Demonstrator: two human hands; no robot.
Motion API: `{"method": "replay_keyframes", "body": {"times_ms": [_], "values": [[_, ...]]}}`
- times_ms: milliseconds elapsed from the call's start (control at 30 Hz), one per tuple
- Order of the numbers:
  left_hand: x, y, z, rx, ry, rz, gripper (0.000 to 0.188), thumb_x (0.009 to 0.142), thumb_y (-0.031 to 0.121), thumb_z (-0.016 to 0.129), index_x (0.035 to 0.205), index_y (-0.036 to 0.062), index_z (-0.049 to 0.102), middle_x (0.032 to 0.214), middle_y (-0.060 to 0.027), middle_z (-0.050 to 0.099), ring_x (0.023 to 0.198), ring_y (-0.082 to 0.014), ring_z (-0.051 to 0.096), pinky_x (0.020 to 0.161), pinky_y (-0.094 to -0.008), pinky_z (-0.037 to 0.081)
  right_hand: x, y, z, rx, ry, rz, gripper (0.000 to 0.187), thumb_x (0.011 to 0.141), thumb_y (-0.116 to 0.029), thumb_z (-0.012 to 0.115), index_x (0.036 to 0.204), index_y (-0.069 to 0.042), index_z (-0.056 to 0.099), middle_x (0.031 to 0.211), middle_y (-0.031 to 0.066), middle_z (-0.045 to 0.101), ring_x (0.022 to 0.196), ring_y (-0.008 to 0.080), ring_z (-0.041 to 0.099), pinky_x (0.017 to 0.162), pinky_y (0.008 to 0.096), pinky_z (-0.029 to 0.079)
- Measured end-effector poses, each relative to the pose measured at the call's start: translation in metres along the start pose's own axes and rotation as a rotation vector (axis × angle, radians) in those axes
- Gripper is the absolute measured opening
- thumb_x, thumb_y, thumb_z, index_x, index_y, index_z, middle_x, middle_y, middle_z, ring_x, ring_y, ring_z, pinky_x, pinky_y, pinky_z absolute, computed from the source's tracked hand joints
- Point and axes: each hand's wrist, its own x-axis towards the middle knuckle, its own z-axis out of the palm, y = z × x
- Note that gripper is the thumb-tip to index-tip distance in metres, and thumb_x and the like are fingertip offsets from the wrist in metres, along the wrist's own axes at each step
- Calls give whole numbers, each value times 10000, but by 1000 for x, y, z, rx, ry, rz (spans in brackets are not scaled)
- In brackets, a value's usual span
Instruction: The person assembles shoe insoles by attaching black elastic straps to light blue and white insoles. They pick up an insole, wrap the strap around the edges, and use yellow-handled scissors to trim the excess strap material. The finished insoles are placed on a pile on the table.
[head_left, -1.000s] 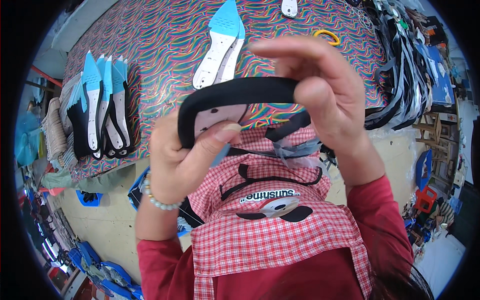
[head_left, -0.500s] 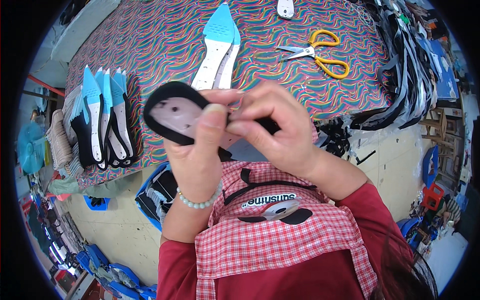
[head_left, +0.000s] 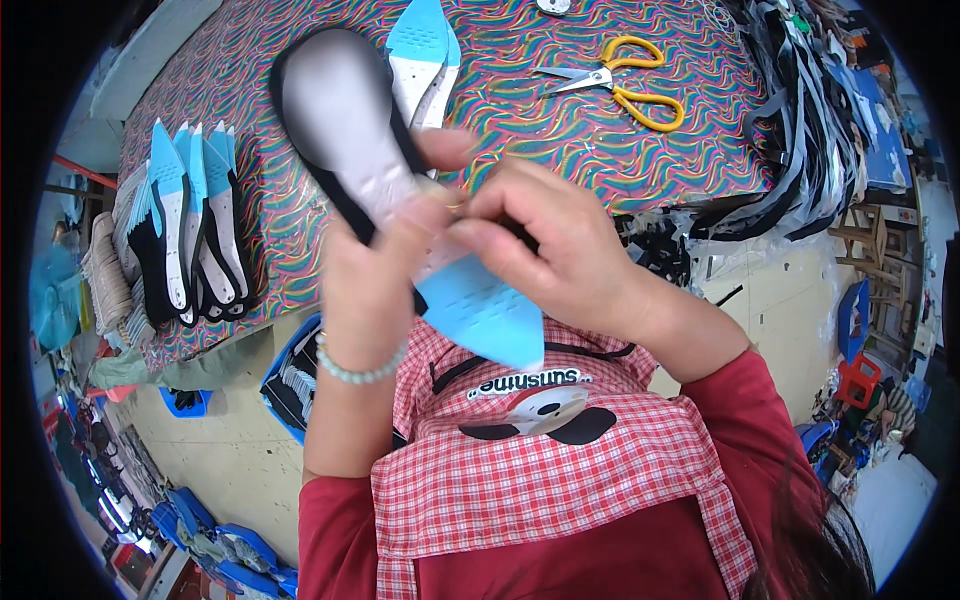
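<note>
A shoe insole (head_left: 335, 110) with a white upper face, a black edge and a blue pointed toe (head_left: 490, 320) lies slantwise in my left hand (head_left: 368, 285). Its wide heel end points up and away, and the toe hangs over the apron. My left fingers wrap its middle, thumb on the white face. My right hand (head_left: 570, 240) is pinched close beside the insole's middle; a bit of black shows behind its fingers, but what they hold is hidden. More blue-toed insoles (head_left: 423, 60) lie on the table beyond my hands.
On the patterned tablecloth (head_left: 300, 235) lie yellow-handled scissors (head_left: 608, 78). At the left stands a row of finished-looking blue-and-white insoles (head_left: 195, 225) with black edges. Black and grey strips (head_left: 790, 130) hang over the right edge. A blue bin (head_left: 290, 375) stands below the table.
The insole has swung so its heel end points farther up and its blue toe now shows below my hands. My left hand has shifted slightly left; my right hand stays pinched.
</note>
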Motion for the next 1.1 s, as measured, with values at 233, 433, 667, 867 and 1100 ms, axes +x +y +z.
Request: {"method": "replay_keyframes", "body": {"times_ms": [233, 433, 667, 867, 1100], "values": [[-14, -14, 1, -135, 171, 49, 279, 965, 192, 519, 1008, -76, 584, 917, -172, 652, 930, -270, 646, 808, -361, 511, -29, 9, 16, 413, 16, 372, 245, 959, -201, 516, 1002, 17, 620, 817, 127, 602, 740, 227, 606, 649, 318, 468], [-8, -8, -6, 128, 43, 155, 270, 952, 176, 539, 1041, -75, 580, 905, -159, 653, 1001, -287, 628, 799, -353, 504, -5, 10, 1, 121, -232, 200, 277, 896, -267, 572, 822, -1, 592, 751, 179, 585, 700, 349, 578, 603, 411, 449], [-6, -11, -27, 88, -272, 114, 430, 918, 288, 555, 1182, -50, 580, 1245, -206, 567, 1261, -267, 451, 1071, -405, 306, 3, 8, 18, 322, -135, 61, 262, 890, -240, 577, 947, 15, 597, 848, 179, 596, 838, 368, 594, 684, 422, 471], [-20, -11, -85, 21, -268, -589, 342, 909, 276, 561, 1050, -33, 599, 946, -144, 656, 840, -197, 633, 760, -318, 505, -12, 54, -21, 220, -684, 274, 350, 889, -200, 612, 1203, -46, 581, 1145, 143, 608, 1099, 266, 574, 921, 339, 439], [-2, -17, -70, -1230, -52, -403, 298, 983, 197, 454, 1239, 47, 480, 1006, -164, 579, 863, -225, 569, 675, -328, 536, -11, 183, -153, -745, -43, 141, 460, 887, -245, 621, 1313, -104, 519, 1214, 116, 573, 1109, 252, 560, 904, 333, 461]]}}
